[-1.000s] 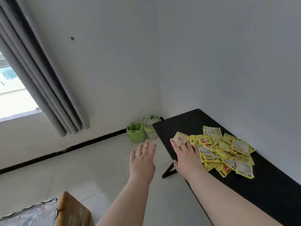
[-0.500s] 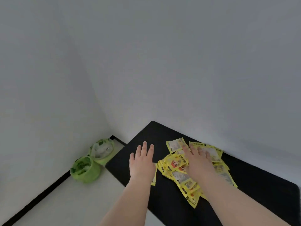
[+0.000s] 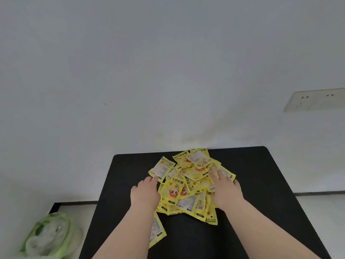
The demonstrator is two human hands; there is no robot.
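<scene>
Yellow snack packets [image 3: 188,186]: loose overlapping heap, lay mid-desk toward the wall. Left hand [image 3: 144,194]: flat, fingers straight, pressed against the heap's left edge. Right hand [image 3: 225,191]: flat, fingers straight, rested on its right side. Black desk [image 3: 261,184]. Green bag [image 3: 48,238]: on floor, left.

Bare room (home-like), wall socket [image 3: 315,100], black table [image 3: 261,174]

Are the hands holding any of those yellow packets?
No, nothing is held. The left hand touches the pile of yellow packets at its left edge, the right hand rests on its right side.
</scene>
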